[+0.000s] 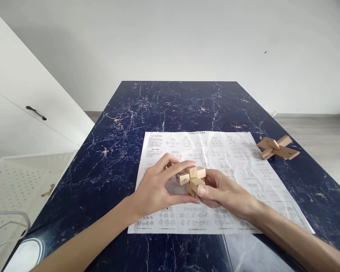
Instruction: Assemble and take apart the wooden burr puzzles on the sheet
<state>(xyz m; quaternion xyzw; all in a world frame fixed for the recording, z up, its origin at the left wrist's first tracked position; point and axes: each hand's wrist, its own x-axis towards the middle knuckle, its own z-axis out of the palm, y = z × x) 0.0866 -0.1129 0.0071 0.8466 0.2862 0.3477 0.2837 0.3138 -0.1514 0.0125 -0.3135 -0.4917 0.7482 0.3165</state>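
A pale, softly lit wall [175, 37] fills the top of the frame. At upper left stands a white cabinet [14, 71] with a black handle [36, 112]. Grey flooring [325, 139] shows at right; a dark-blue, white-veined table [170, 105] spans the centre.

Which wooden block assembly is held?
The compact assembly over the printed sheet, in left hand and right hand; the cross-shaped assembly at right is untouched.
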